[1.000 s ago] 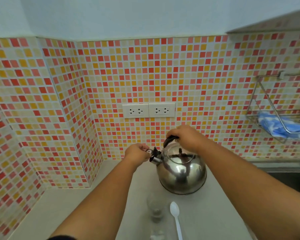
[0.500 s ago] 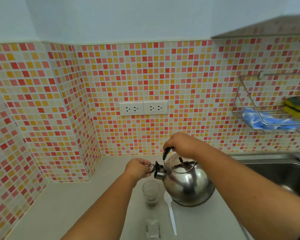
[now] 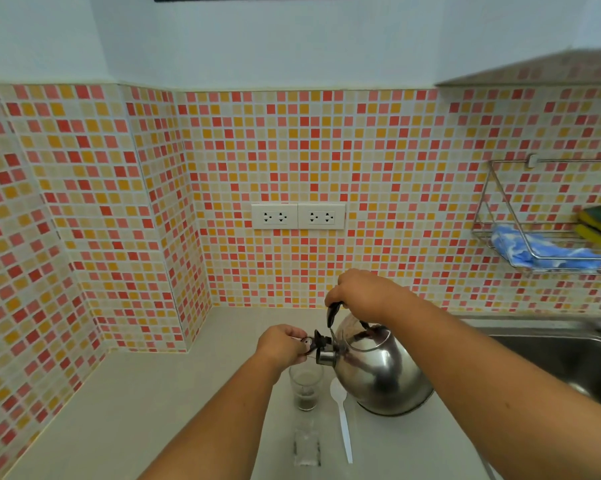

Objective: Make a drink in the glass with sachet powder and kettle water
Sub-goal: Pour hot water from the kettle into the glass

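Note:
A steel kettle (image 3: 378, 372) is tilted left, its spout just above a clear glass (image 3: 306, 386) that has dark powder at the bottom. My right hand (image 3: 364, 292) grips the kettle's black handle. My left hand (image 3: 281, 344) pinches the black spout cap, holding it open. A white plastic spoon (image 3: 342, 420) lies on the counter between glass and kettle. In front of the glass lies a torn sachet (image 3: 306, 448), blurred.
The pale counter (image 3: 136, 410) meets mosaic-tiled walls at the back and left. A steel sink (image 3: 562, 358) is at the right. Above it hangs a wire rack (image 3: 520, 237) with a blue cloth and sponges. Two wall sockets (image 3: 298, 216) sit behind the kettle.
The view has tipped down and shifted, showing the glass and sachet fully. The kettle has been lifted and tilted left, bringing its spout over the glass. Both hands keep their grips.

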